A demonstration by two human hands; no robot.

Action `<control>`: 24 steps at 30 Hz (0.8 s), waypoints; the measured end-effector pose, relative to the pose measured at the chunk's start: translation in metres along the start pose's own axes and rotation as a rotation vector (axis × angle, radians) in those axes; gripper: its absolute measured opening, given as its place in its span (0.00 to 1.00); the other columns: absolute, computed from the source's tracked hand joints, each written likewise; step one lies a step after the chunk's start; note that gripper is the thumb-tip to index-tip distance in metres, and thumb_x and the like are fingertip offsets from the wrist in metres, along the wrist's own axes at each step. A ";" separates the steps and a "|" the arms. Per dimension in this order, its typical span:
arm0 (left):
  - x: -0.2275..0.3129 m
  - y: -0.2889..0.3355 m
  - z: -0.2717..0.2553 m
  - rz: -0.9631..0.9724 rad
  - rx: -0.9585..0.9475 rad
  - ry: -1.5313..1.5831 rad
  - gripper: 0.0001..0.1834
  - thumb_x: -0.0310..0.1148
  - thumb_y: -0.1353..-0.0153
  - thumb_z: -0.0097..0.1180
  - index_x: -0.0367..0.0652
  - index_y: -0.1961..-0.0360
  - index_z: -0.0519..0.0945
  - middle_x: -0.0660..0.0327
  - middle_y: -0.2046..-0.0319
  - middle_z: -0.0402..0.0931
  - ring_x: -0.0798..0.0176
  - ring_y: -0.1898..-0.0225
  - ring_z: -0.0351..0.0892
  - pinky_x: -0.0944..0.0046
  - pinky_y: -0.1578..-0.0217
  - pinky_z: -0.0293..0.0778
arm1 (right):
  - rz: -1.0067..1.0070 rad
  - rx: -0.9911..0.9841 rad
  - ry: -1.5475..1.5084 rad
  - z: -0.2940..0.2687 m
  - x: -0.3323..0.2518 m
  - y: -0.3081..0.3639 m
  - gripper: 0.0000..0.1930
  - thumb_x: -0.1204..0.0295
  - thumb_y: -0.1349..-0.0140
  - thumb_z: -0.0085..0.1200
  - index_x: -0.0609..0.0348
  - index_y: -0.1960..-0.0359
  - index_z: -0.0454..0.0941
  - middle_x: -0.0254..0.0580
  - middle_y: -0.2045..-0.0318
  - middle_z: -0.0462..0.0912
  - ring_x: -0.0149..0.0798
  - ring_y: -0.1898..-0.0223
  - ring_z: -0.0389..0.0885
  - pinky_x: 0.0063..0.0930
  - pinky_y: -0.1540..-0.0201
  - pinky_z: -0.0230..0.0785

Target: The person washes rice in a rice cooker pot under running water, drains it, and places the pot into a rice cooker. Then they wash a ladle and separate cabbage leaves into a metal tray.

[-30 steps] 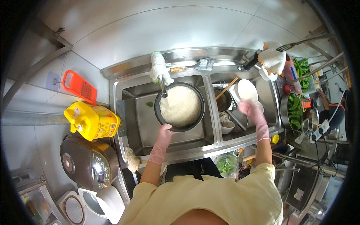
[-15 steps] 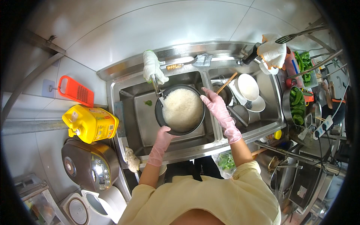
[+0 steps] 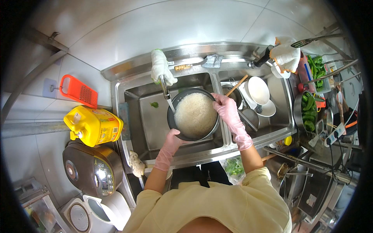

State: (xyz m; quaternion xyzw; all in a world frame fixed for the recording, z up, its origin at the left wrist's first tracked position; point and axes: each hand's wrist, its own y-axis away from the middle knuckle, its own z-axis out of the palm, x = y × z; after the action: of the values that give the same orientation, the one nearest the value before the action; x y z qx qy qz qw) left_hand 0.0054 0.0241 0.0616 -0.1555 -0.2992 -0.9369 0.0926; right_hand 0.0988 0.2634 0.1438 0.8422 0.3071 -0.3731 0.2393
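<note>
A dark round rice cooker pot (image 3: pixel 193 137) is held over the left basin of a steel sink (image 3: pixel 149 134). Inside it lies white rice (image 3: pixel 196 114) in cloudy water. From the faucet (image 3: pixel 164 87), wrapped in a white cloth, a stream of water falls at the pot's left edge. My left hand (image 3: pixel 171 145), in a pink glove, grips the near left rim, its thumb on top and its other fingers hidden underneath. Also pink-gloved, my right hand (image 3: pixel 227 112) grips the right rim by the divider.
White bowls (image 3: pixel 258 90), chopsticks (image 3: pixel 237 86) and a dark-handled pan (image 3: pixel 248 120) fill the right basin. At left stand a yellow jug (image 3: pixel 95 126), a rice cooker (image 3: pixel 93 169) and a hanging orange grater (image 3: pixel 79 92). Green peppers (image 3: pixel 309 110) sit at right, where another person's arm shows.
Both my hands have shifted the pot slightly right, toward the divider. The water stream now meets its left edge. My right hand's fingers have curled more closely around the rim.
</note>
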 end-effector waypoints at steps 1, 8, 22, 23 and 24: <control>0.001 0.002 0.002 -0.023 0.003 0.009 0.40 0.36 0.51 0.47 0.36 0.34 0.55 0.46 0.37 0.59 0.38 0.38 0.61 0.31 0.42 0.62 | 0.010 0.000 0.005 0.000 0.000 0.000 0.19 0.72 0.48 0.55 0.52 0.52 0.80 0.45 0.77 0.79 0.44 0.73 0.80 0.33 0.65 0.71; 0.013 0.022 0.006 -0.124 0.071 -0.104 0.40 0.39 0.52 0.47 0.40 0.35 0.58 0.47 0.37 0.60 0.38 0.39 0.62 0.26 0.45 0.61 | 0.082 -0.034 -0.018 0.008 0.004 0.009 0.19 0.72 0.49 0.55 0.52 0.53 0.81 0.46 0.75 0.81 0.45 0.71 0.81 0.33 0.63 0.72; 0.022 0.056 -0.006 -0.134 0.180 -0.148 0.36 0.40 0.51 0.52 0.42 0.38 0.63 0.49 0.40 0.64 0.40 0.42 0.66 0.29 0.49 0.68 | 0.137 -0.134 -0.010 0.030 -0.002 0.024 0.18 0.73 0.48 0.54 0.54 0.53 0.81 0.45 0.73 0.82 0.41 0.70 0.82 0.31 0.62 0.72; 0.025 0.059 -0.007 -0.120 0.201 -0.162 0.36 0.40 0.50 0.52 0.42 0.38 0.63 0.50 0.41 0.64 0.40 0.42 0.66 0.30 0.49 0.69 | 0.125 -0.132 -0.019 0.033 -0.003 0.025 0.18 0.73 0.47 0.54 0.54 0.53 0.81 0.45 0.73 0.83 0.41 0.69 0.82 0.31 0.62 0.72; 0.028 0.062 -0.008 -0.107 0.197 -0.186 0.36 0.40 0.50 0.52 0.43 0.37 0.62 0.50 0.41 0.64 0.41 0.42 0.67 0.32 0.49 0.70 | 0.106 -0.131 -0.030 0.037 -0.003 0.025 0.17 0.73 0.47 0.54 0.55 0.53 0.80 0.45 0.72 0.83 0.41 0.69 0.82 0.31 0.62 0.72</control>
State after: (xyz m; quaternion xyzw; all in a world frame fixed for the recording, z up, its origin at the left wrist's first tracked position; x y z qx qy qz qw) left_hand -0.0063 -0.0327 0.0983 -0.2156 -0.4048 -0.8882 0.0294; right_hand 0.0966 0.2219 0.1283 0.8340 0.2822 -0.3516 0.3181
